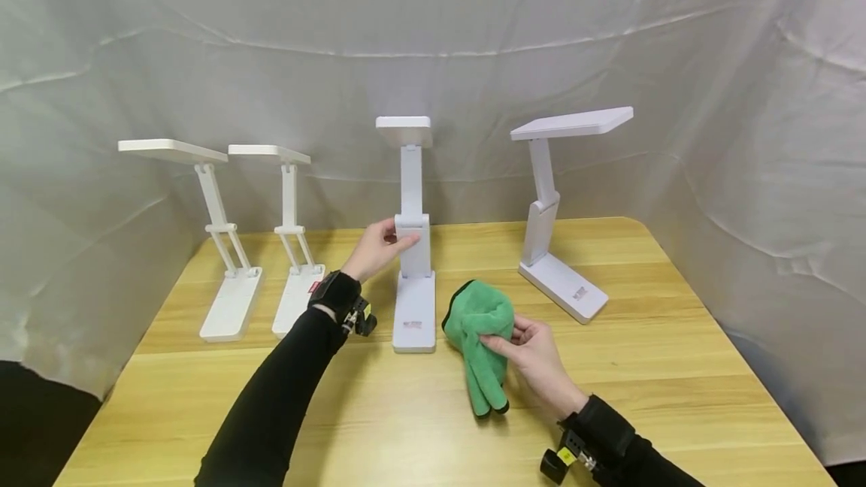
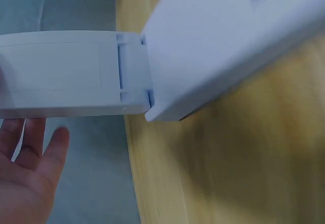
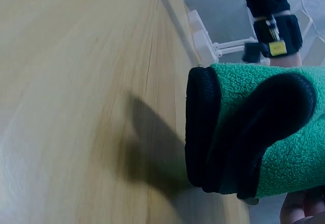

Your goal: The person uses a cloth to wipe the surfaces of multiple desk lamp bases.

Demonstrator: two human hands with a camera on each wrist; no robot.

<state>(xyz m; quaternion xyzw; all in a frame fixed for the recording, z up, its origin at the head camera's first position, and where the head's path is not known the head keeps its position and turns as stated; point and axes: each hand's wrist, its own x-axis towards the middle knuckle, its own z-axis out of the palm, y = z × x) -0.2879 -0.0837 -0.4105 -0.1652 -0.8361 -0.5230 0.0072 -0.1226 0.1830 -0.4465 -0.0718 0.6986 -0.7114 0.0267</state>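
My left hand (image 1: 380,248) grips the lower arm of the middle white desk lamp (image 1: 416,254), thumb across its front and fingers behind. In the left wrist view, that lamp's hinge (image 2: 134,71) joins the arm to its base, and fingers (image 2: 53,150) show beside the arm. A green cloth (image 1: 483,322) with black edging is bunched up in my right hand (image 1: 537,363), pinched between thumb and fingers. It hangs just right of the middle lamp's base. In the right wrist view, the folded cloth (image 3: 289,158) covers most of the hand.
Two white lamps, the far left one (image 1: 230,303) and its neighbour (image 1: 298,295), stand on the left of the wooden table (image 1: 379,427). Another white lamp (image 1: 564,288) stands on the right, its head turned sideways. A pale curtain (image 1: 473,81) hangs behind the table.
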